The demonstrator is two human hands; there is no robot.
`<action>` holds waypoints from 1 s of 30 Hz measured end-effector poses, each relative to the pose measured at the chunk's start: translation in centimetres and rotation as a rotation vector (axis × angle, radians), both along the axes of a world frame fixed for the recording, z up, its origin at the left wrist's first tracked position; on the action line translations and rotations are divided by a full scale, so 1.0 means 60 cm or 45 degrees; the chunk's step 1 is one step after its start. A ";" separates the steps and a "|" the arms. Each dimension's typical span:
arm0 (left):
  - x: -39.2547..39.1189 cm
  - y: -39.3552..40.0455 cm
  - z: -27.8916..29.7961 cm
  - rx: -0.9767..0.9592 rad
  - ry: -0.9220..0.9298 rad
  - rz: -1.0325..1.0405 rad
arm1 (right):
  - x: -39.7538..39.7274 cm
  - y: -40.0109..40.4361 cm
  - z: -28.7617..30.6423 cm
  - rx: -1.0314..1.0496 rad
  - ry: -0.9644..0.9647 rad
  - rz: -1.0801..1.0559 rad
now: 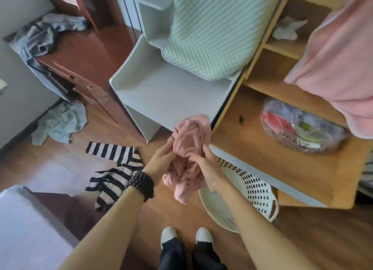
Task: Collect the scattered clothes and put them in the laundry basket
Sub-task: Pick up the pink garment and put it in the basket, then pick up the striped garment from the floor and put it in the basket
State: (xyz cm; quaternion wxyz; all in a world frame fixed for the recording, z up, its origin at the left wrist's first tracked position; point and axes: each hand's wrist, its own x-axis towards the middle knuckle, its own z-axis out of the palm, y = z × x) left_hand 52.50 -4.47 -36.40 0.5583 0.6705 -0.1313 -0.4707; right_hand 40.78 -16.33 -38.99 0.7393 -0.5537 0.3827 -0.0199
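1. Flooring: brown wood-look boards (60,168), partly covered by strewn clothing.
2. Furniture: red-brown desk (86,55) at upper left; open grey cabinet (161,92) at centre; light wooden shelving (272,148) at right.
3. Draped textiles: green checked blanket (212,31) hanging over the cabinet; pink blanket (339,63) over the shelving.
4. Scattered clothes: grey garment (40,37) on the desk edge; pale blue-green garment (60,124) on the floor by the wall; black-and-white striped garment (115,168) on the floor under the left forearm.
5. Laundry basket (256,191): cream, perforated, on the floor beside the shelving, below the right forearm.
6. Pink garment (189,152): bunched, held in the air between both hands, just left of the basket.
7. Left hand (161,160): fingers curled tight into the pink cloth; dark beaded bracelet (142,184) at the wrist.
8. Right hand (205,168): fingers closed around the same bundle from the other side.
9. Bagged items (300,126): clear plastic bag on the lower shelf.
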 end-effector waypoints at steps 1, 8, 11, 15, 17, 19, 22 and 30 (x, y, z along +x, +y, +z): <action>-0.034 -0.007 -0.024 0.023 0.044 -0.036 | -0.034 0.011 -0.023 -0.032 0.048 -0.049; -0.213 -0.037 -0.183 0.278 0.272 -0.164 | -0.211 0.042 -0.149 0.067 0.195 -0.409; -0.251 -0.061 -0.226 0.298 0.312 -0.201 | -0.264 0.026 -0.181 0.092 0.267 -0.567; -0.292 -0.131 -0.242 0.263 0.308 -0.297 | -0.307 -0.027 -0.218 0.001 0.309 -0.698; -0.293 -0.161 -0.252 0.341 0.318 -0.335 | -0.320 -0.056 -0.228 0.032 0.280 -0.677; -0.295 -0.182 -0.273 0.379 0.317 -0.355 | -0.333 -0.081 -0.242 0.103 0.287 -0.685; -0.285 -0.193 -0.263 0.457 0.355 -0.357 | -0.344 -0.097 -0.250 0.105 0.304 -0.565; -0.120 -0.082 -0.190 0.462 -0.016 -0.212 | -0.187 -0.065 -0.187 -0.165 0.332 -0.067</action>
